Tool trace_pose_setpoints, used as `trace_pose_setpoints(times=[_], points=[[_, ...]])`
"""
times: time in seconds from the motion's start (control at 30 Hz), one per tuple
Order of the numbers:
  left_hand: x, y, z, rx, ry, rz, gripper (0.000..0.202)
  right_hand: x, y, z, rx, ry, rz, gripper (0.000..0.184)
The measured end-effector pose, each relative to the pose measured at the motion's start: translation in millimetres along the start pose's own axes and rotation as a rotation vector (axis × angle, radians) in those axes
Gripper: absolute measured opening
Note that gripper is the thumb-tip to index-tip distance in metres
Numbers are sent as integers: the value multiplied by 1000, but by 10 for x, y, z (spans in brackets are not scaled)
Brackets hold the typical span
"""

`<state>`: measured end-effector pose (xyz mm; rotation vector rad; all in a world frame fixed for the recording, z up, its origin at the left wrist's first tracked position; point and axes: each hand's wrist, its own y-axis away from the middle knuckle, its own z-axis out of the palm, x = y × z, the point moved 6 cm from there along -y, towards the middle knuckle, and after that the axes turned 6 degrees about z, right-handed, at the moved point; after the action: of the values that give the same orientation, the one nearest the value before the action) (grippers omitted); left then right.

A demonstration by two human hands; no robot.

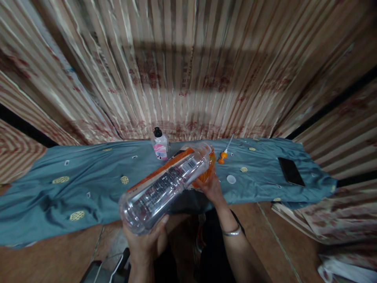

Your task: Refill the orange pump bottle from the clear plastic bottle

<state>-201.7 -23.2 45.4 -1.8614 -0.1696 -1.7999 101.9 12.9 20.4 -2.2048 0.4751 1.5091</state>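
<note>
A large clear plastic bottle (165,188) with an orange and white label lies tilted across the middle of the view, its neck up and to the right. Its base end rests in my left hand (145,239), fingers wrapped round it from below. My right hand (209,186) grips an orange bottle (211,163) just beyond the clear bottle's neck; the clear bottle hides part of it. An orange pump top (223,157) with a pale tube lies on the cloth to the right. Near it is a small white round cap (231,179).
Behind the clear bottle stands a small bottle (160,146) with a black cap and pink label. A dark flat phone-like slab (291,171) lies at the right. A blue-green patterned cloth (100,177) covers the narrow table; striped curtains (182,70) hang close behind and at both sides.
</note>
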Motion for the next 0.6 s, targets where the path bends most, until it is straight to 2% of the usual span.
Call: trace_pose_setpoints(times=[0.17,0.33,0.47,0.57,0.6], points=[[-101,15,-25,-102,-18,-61,82,3,3,-3,25,19,-7,84],[-175,3,-85,-101,-9,-67,80,-11,6,-1,19,30,-9,81],[-159,1,-67,-90,0,-50,93,-29,9,-13,26,35,-25,85],[-123,18,-62,-45,16,-48,87,-39,13,-10,17,47,-34,86],[-106,21,-45,-64,10,-39,85,-42,14,-10,17,49,-34,86]])
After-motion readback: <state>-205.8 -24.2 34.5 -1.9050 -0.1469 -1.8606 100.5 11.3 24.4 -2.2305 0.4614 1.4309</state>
